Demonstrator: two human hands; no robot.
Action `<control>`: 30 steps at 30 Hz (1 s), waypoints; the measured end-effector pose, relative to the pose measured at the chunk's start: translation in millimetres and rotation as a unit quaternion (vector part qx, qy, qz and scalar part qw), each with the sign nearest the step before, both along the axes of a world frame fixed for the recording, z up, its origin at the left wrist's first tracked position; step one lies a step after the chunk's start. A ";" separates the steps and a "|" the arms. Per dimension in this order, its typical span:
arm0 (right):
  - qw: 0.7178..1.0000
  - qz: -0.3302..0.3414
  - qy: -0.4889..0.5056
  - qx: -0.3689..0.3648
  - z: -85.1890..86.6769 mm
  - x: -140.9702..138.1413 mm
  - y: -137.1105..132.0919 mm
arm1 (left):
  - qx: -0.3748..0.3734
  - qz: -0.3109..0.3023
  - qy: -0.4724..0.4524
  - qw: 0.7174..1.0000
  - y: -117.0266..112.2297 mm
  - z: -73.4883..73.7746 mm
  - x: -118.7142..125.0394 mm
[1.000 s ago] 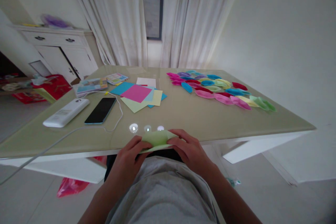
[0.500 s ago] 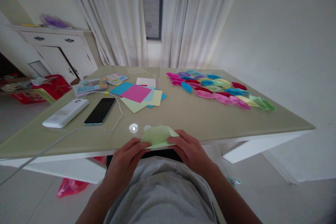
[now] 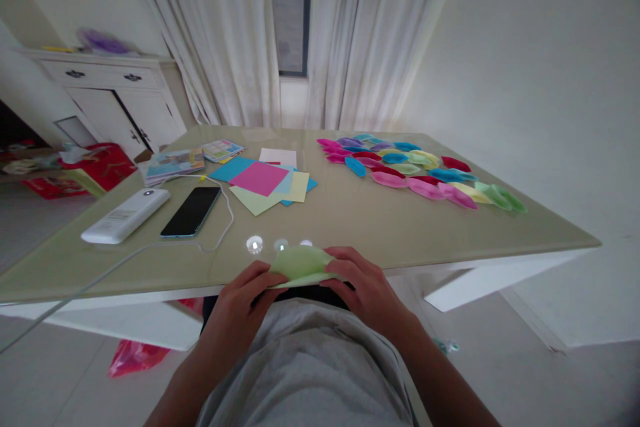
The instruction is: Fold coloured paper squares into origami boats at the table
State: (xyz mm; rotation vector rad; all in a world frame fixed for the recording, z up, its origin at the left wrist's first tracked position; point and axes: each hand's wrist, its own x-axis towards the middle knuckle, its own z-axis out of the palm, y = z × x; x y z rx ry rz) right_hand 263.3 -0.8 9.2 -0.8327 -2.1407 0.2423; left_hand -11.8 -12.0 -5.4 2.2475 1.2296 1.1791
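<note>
Green paper (image 3: 303, 261) spans both hands at the surface's (image 3: 360, 223) near edge. Left hand (image 3: 244, 297), right hand (image 3: 371, 290): fingers pinched closed on its ends. Far edge now bows lower, right corner flap no longer visible; folding appears unfinished.

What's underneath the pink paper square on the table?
A blue sheet, a light-blue sheet and a pale green sheet poke out from under the pink square; what its middle covers can't be seen.
</note>
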 end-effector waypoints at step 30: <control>0.997 0.013 -0.009 -0.080 13.2 3.7 -5.9 | -0.057 -0.043 -0.006 0.997 -1.9 0.1 -1.7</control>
